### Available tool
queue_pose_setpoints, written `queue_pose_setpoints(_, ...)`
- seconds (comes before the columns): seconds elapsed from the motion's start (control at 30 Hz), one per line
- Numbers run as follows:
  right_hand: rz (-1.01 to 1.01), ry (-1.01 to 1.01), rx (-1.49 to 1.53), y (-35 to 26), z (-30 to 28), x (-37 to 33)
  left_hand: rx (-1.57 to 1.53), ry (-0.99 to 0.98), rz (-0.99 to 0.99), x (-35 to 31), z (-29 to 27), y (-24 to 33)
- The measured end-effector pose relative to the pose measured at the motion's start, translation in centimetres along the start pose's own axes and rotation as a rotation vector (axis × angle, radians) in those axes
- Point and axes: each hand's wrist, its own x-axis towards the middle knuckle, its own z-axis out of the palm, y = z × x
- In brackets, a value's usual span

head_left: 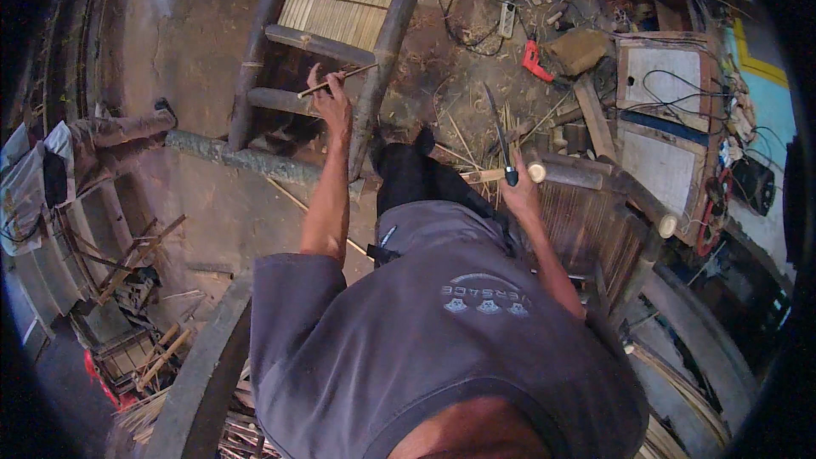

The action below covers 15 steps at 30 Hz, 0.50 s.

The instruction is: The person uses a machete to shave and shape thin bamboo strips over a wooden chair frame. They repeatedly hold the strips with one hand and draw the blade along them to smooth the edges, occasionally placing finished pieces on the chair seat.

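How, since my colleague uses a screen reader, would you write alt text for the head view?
A person holds a thin stick in the left hand, over a dark ladder-like frame with a pale slatted panel, and a long-bladed tool in the right hand. A red power tool lies on the cluttered floor.

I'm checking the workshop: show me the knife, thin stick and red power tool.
Knife [499,129], head view: middle of the blade.
Thin stick [309,92], head view: its left part.
Red power tool [533,60], head view: its body.
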Motion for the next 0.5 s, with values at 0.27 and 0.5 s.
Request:
queue_pose_setpoints(0.27, -0.373, -0.022, 0.078, -11.6, -0.9, 1.3, 0.469, -0.141, 0.322, 1.7, 3.2, 0.6)
queue_pose_setpoints(0.5, -0.716, 0.12, -0.152, -22.3, 1.9, 5.4, 0.25, -0.343, 0.134, 1.3, 5.3, 1.3)
